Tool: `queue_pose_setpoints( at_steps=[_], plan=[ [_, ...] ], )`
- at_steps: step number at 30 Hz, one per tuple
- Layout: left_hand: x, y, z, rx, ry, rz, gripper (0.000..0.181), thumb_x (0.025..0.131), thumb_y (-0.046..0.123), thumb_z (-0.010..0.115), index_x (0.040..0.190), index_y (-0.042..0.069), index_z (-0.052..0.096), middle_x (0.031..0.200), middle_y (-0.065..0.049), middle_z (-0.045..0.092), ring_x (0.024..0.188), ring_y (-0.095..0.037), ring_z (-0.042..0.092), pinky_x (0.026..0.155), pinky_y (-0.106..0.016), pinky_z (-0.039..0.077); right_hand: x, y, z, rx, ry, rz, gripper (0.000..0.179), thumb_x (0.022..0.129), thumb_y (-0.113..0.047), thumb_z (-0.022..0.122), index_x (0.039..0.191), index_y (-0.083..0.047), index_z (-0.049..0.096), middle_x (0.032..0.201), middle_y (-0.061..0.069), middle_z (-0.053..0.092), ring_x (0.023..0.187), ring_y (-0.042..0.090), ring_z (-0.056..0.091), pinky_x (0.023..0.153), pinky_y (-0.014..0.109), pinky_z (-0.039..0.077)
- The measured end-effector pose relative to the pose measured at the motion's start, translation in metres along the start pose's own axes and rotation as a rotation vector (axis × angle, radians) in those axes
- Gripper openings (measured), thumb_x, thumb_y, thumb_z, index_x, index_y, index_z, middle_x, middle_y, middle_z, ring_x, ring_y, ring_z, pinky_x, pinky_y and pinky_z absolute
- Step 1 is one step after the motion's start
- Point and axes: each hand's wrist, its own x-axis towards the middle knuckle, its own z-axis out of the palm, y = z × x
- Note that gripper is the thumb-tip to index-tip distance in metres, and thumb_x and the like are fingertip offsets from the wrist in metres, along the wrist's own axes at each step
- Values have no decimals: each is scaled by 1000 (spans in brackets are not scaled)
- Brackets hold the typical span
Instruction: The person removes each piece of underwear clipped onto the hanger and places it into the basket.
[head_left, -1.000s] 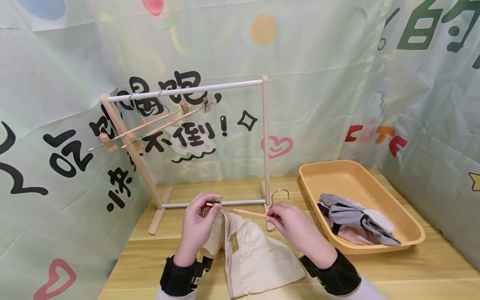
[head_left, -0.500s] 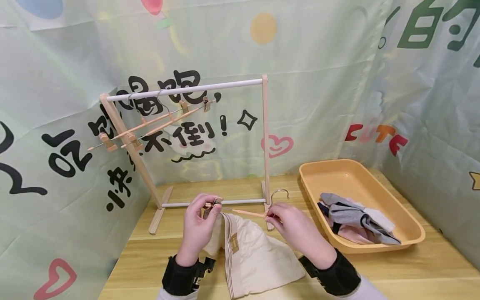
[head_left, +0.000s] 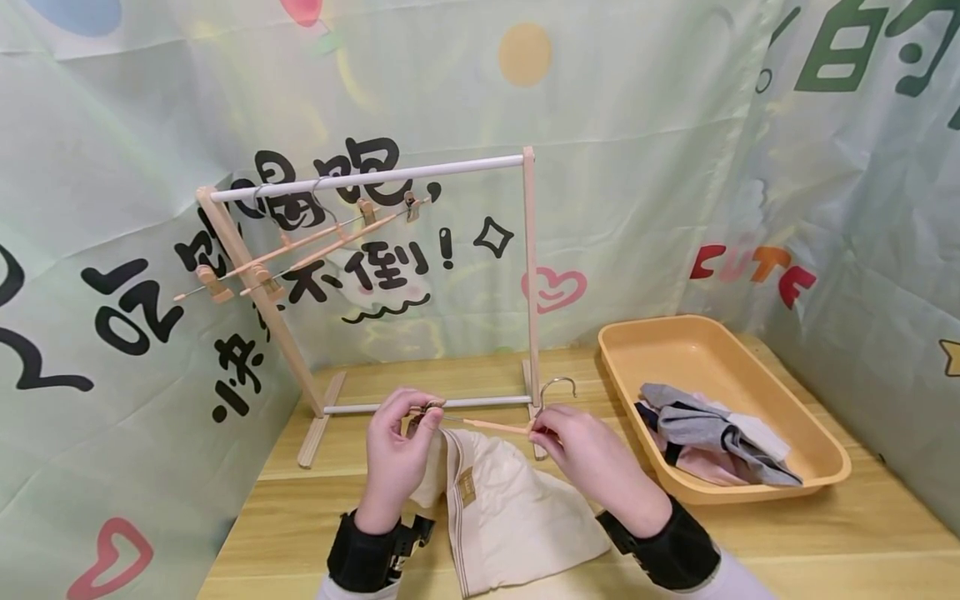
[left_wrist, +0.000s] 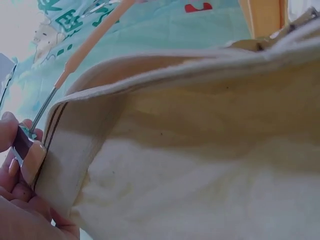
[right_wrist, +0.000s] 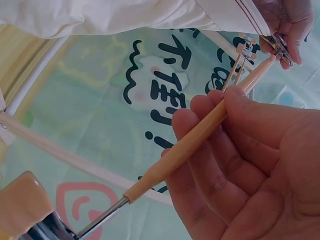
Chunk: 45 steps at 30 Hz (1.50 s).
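A clip hanger (head_left: 495, 427) with a peach bar and metal hook is held between both hands above the table. My left hand (head_left: 397, 446) pinches the metal clip (left_wrist: 30, 156) at its left end. That clip sits at the edge of the striped waistband of a cream pair of pants or shorts (head_left: 525, 517), which drapes down onto the table. Whether the clip bites the cloth is hard to tell. My right hand (head_left: 588, 454) grips the hanger bar (right_wrist: 195, 135) near its middle, below the hook. The other clip (right_wrist: 27, 205) shows low in the right wrist view.
A wooden rack (head_left: 530, 275) stands behind the hands, with two clip hangers (head_left: 330, 242) on the left of its white top rail (head_left: 450, 170). To the right, a yellow-orange tub (head_left: 697, 333) holds grey, pink and white clothes (head_left: 712, 437). Printed cloth hangs behind the table.
The left fingers have shifted slightly at the clip, which now looks lower and flatter between them. The right hand, the hanger and the cream garment stay nearly in place.
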Motion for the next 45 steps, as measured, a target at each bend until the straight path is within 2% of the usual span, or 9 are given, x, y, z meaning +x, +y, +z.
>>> queue_pose_setpoints(
  at_steps=[8, 13, 19, 23, 28, 31, 35, 41, 45],
  plan=[
    [0, 2, 1, 7, 12, 44, 9, 81, -4, 68, 89, -1, 69, 83, -17, 64, 83, -18, 56, 76, -26, 45, 0, 0, 0, -23, 9, -4, 6, 88, -23, 66, 86, -17, 67, 76, -13, 58, 64, -1, 50, 54, 25, 48],
    [1, 2, 1, -1, 10, 31, 9, 83, 0, 68, 91, 1, 69, 84, -14, 64, 83, -18, 56, 76, -27, 43, 0, 0, 0, -15, 15, -12, 6, 88, -24, 66, 87, -18, 67, 77, -14, 57, 64, -1, 50, 54, 25, 48],
    [2, -1, -2, 3, -42, 0, 14, 83, -1, 67, 97, 0, 68, 88, -15, 64, 85, -17, 54, 75, -30, 41, 0, 1, 1, -8, 32, -24, 7, 88, -23, 66, 87, -16, 67, 77, -12, 58, 64, -1, 50, 54, 25, 48],
    [6, 11, -4, 41, -86, -18, 16, 83, -3, 66, 99, -3, 67, 89, -17, 64, 84, -16, 54, 73, -26, 46, 1, 2, 1, -13, 49, -24, 4, 86, -19, 68, 86, -16, 66, 77, -10, 58, 62, 1, 48, 52, 25, 45],
    [11, 27, -5, 100, -133, -65, 15, 84, -2, 66, 98, -6, 66, 88, -17, 64, 82, -15, 54, 71, -30, 49, 1, 4, 1, -56, 69, -25, 5, 85, -17, 70, 84, -16, 65, 76, -8, 57, 60, 4, 46, 49, 24, 43],
    [10, 18, -6, 80, -162, -126, 16, 84, 2, 67, 100, -3, 66, 92, -15, 64, 83, -16, 56, 72, -31, 52, 1, 5, 0, -70, 80, -38, 6, 84, -16, 71, 84, -16, 65, 76, -7, 57, 60, 4, 47, 49, 24, 43],
    [8, 2, -7, 58, -204, -176, 20, 85, 9, 68, 104, 4, 67, 99, -12, 65, 89, -16, 59, 76, -31, 56, 2, 6, -1, -90, 96, -49, 7, 83, -16, 72, 84, -16, 65, 75, -7, 58, 60, 4, 47, 48, 24, 43],
    [5, -2, -9, 81, -245, -234, 24, 84, 17, 70, 107, 11, 66, 98, -7, 68, 89, -11, 62, 77, -38, 57, 3, 9, -1, -121, 87, -44, 8, 83, -16, 72, 85, -15, 65, 73, -7, 55, 58, 6, 45, 47, 24, 41],
    [5, -3, -9, 103, -254, -257, 26, 84, 16, 71, 110, 12, 66, 99, -6, 69, 88, -9, 63, 76, -38, 58, 3, 10, -1, -133, 70, -31, 7, 84, -17, 71, 86, -16, 64, 73, -8, 53, 58, 6, 44, 47, 24, 39]
  ],
)
